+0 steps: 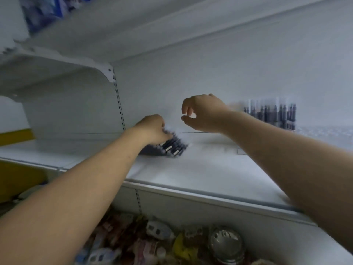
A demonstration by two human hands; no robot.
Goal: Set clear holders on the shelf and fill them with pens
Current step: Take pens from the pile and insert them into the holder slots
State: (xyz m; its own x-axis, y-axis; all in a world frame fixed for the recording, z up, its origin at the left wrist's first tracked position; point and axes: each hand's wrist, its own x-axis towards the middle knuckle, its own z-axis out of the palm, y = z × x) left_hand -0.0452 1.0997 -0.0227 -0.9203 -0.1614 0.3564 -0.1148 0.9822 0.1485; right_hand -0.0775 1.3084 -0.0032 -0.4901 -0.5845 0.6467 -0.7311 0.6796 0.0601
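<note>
White shelf [210, 175], white back panel [191, 77], slotted upright [118, 100], cluttered bin [152, 243] below

Dim, motion-blurred, wide-angle edge distortion.

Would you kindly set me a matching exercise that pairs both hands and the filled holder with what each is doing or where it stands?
Things:
1. left hand
2. right hand
3. holder

States:
a. stands filled, far right on the shelf
b. hovers above the shelf, holding nothing
c. grips a bundle of pens

Pairs: 1-c; 2-b; 3-a
</note>
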